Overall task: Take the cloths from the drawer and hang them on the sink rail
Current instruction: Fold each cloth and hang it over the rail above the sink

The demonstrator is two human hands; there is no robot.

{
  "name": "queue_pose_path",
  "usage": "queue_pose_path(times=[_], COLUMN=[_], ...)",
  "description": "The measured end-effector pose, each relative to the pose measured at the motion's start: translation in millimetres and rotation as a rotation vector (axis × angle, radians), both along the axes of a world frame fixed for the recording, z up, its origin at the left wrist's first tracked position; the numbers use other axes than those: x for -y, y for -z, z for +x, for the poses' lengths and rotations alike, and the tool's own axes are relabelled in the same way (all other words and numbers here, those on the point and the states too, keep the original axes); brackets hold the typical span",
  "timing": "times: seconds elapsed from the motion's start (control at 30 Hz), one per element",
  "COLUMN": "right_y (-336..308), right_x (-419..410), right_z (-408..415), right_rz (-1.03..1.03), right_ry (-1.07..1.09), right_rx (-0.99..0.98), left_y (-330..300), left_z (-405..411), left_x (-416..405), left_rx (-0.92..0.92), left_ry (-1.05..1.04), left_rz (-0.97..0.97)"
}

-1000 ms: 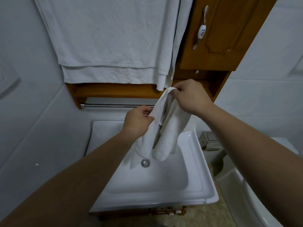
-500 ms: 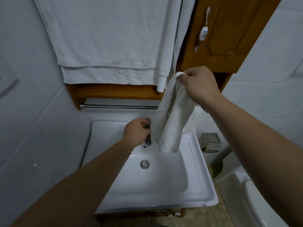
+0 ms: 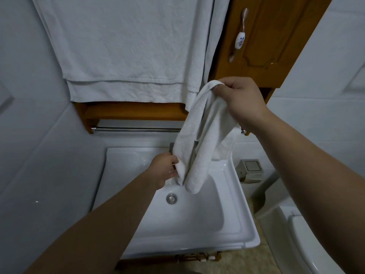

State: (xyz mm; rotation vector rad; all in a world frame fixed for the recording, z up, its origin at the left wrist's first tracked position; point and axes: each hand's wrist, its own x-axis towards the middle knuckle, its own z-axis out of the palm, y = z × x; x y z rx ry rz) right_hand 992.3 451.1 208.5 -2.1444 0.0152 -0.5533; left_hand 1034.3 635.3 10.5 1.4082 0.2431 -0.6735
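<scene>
White-tiled bathroom walls surround a white sink [image 3: 233, 196] at lower centre, with a wooden cabinet [image 3: 262, 36] at upper right and a large white towel [image 3: 126, 46] hanging across the upper frame.

Item in hand: one white cloth [image 3: 199, 135], bunched into hanging folds, long axis near vertical, suspended over the basin at frame centre. The right hand [image 3: 241, 99] is closed on its top end, high and right of centre. The left hand [image 3: 166, 170] is closed on a lower edge, left of the folds.

Key relation: the sink rail [image 3: 136, 129] runs horizontally behind and left of the cloth, between the two hands in height. The cloth hides the rail's right portion; the bare stretch lies left of the right hand. The cloth's axis stands across the rail, so it likely needs spreading first.

Obstructions: the towel's lower hem hangs just above the rail; a tap behind the cloth is largely hidden. A drain [image 3: 171, 198] sits below.
</scene>
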Motion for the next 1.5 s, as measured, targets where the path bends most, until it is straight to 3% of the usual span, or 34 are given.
queue_pose_path(times=[0.13, 0.33, 0.53, 0.73, 0.87, 1.1, 1.27, 1.5], right_y=[1, 2, 10, 28, 44, 75, 81, 88], right_x=[3, 9, 29, 48, 49, 22, -5, -35], right_z=[-1, -1, 1, 2, -3, -10, -13, -19], right_rz=[0.054, 0.084, 0.139, 0.237, 0.254, 0.232, 0.502, 1.095], right_ry=[0.078, 0.241, 0.38, 0.488, 0.47, 0.34, 0.2, -0.196], right_rx=[-0.001, -0.024, -0.105, -0.183, -0.316, -0.478, -0.591, -0.623], left_y=[1, -1, -8, -12, -15, -32, -43, -54], left_z=[-1, -8, -3, -1, -2, -8, -15, -22], left_x=[1, 1, -12, -21, -21, -12, -5, 5], left_rx=[-0.067, 0.022, 0.017, 0.105, 0.214, 0.217, 0.224, 0.247], left_ry=[-0.127, -0.071, -0.286, -0.24, -0.165, -0.132, -0.11, -0.003], left_rz=[-0.114, -0.177, -0.206, -0.19, -0.136, -0.214, -0.321, -0.465])
